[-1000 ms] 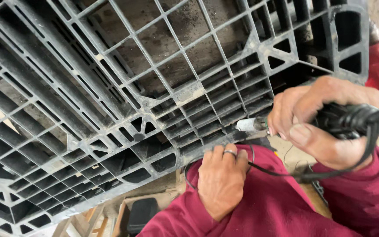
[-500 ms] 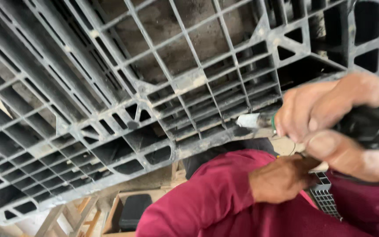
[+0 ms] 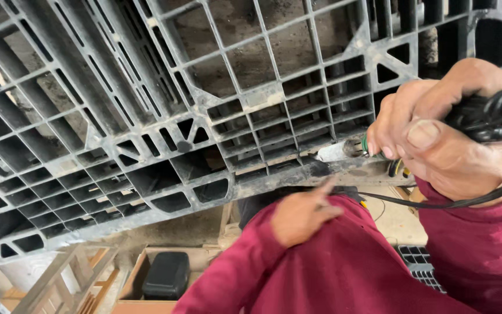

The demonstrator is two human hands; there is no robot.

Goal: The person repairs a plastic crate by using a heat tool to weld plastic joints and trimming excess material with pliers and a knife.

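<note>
A big grey plastic pallet (image 3: 164, 116) fills most of the view, tipped up so its ribbed underside with many square holes faces the person. Its lower edge runs from the bottom left up toward the right, and it looks dusty and scuffed. Under it, two arms in dark red sleeves (image 3: 344, 273) come up from the bottom. The right hand (image 3: 437, 139) is closed tight around a black tool (image 3: 489, 116), with the thumb laid flat on top. A black cord (image 3: 437, 204) hangs from the tool and loops under that hand. The tool's pale metal tip (image 3: 337, 152) sticks out to the left and touches the pallet's lower edge, right by a dark melted-looking spot. The left hand (image 3: 303, 218) is lower down, just under the pallet's edge. It is loosely curled and holds nothing, with one finger poking up toward the rim near the tip. At the bottom left sits a black case (image 3: 167, 274) in a cardboard box (image 3: 130, 289), next to some wooden slats (image 3: 65, 279). A small piece of grey grid (image 3: 419, 264) shows at the bottom right, between the sleeves
</note>
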